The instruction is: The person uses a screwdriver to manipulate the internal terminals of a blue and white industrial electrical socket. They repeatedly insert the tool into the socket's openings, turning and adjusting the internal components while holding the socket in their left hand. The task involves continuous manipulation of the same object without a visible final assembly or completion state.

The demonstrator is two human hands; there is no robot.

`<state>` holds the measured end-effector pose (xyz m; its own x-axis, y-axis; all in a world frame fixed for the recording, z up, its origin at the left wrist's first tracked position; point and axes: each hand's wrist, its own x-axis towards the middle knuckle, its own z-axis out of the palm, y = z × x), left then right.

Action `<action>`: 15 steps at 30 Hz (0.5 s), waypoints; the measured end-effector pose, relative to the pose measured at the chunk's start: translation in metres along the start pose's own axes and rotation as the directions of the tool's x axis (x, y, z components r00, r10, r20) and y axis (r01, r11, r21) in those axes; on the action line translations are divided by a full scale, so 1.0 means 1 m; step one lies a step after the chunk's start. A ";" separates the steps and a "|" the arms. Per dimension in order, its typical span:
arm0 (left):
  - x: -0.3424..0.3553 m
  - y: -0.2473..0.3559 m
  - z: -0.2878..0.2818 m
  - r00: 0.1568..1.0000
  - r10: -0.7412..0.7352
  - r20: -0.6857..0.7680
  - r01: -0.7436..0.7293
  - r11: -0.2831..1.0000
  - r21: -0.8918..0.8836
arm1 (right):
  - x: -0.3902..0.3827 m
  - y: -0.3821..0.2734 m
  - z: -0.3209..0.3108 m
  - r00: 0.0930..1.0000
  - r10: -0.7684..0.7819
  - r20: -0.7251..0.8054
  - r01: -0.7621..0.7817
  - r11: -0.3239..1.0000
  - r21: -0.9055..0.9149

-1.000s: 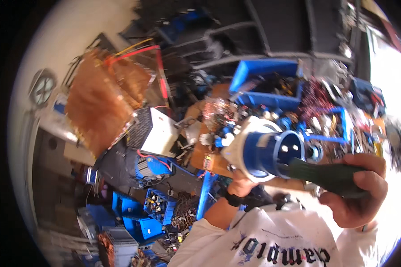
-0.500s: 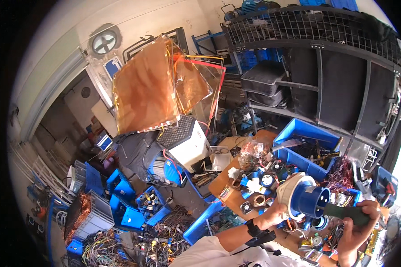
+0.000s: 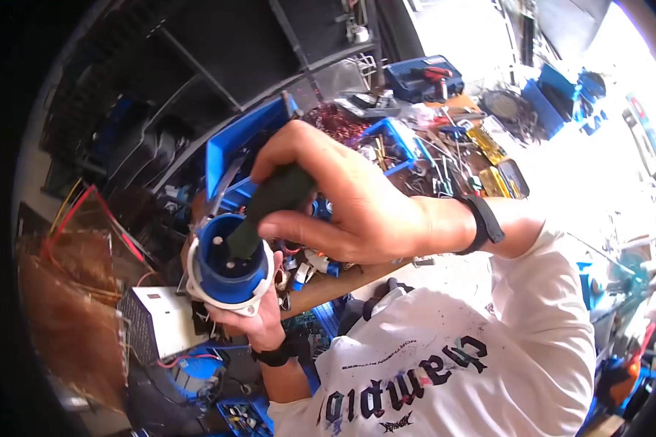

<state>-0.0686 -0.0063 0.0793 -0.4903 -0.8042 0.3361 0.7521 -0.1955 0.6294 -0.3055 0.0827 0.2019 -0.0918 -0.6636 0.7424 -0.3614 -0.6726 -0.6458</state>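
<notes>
Below the head view's centre-left, my left hand [image 3: 261,315] is closed around the underside of a blue industrial power inlet [image 3: 235,288] with a pale flange. Its round mouth faces up and shows metal pins inside. My right hand [image 3: 346,200] comes across from the right, fingers and thumb wrapped on a thick dark green tool [image 3: 283,198]. The narrower end of this tool reaches into the blue cup beside the pins. Its tip is hidden there, so its exact kind cannot be told.
A workbench [image 3: 342,290] runs under my hands, strewn with tools and small parts. Behind stand a blue bin [image 3: 222,156], a smaller blue tray [image 3: 408,149] and a dark blue toolbox [image 3: 424,79]. Film-covered panels [image 3: 73,313] and a white box [image 3: 164,324] stand at left.
My view has swung to the right and down, so both hands now sit nearer the middle. The tool's narrow end has stayed at the inlet's mouth, and both grips hold.
</notes>
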 end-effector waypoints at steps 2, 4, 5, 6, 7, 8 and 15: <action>-0.001 -0.005 -0.001 1.000 -0.003 0.029 0.005 0.999 -0.053 | -0.006 -0.001 -0.003 1.000 -0.024 -0.014 0.023 0.999 -0.034; -0.001 0.000 -0.002 0.998 -0.016 0.057 0.019 0.998 -0.062 | -0.004 -0.002 0.002 0.999 -0.021 -0.043 0.021 1.000 -0.002; -0.002 0.000 -0.001 0.998 -0.016 0.068 0.021 0.998 -0.067 | -0.005 -0.003 0.004 0.998 -0.009 -0.059 0.009 1.000 -0.010; -0.003 0.001 0.002 0.996 -0.015 0.083 0.014 1.000 0.002 | -0.006 -0.005 0.005 0.997 0.001 -0.074 -0.002 1.000 -0.018; -0.003 -0.001 0.002 0.997 -0.028 0.077 0.029 1.000 -0.003 | -0.008 -0.007 0.003 0.996 0.011 -0.089 -0.013 1.000 -0.026; -0.006 0.000 0.002 0.997 -0.036 0.069 0.036 0.999 0.001 | -0.010 -0.008 0.004 0.996 -0.012 -0.091 0.009 0.999 -0.039; 0.000 0.002 0.012 0.995 -0.095 -0.043 0.091 0.993 -0.075 | -0.012 -0.020 -0.002 0.987 -0.140 -0.074 0.132 0.985 -0.109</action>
<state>-0.0722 0.0000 0.0888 -0.5399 -0.8054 0.2447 0.7349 -0.3094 0.6034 -0.2991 0.1050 0.2067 -0.1081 -0.5367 0.8368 -0.4692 -0.7145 -0.5189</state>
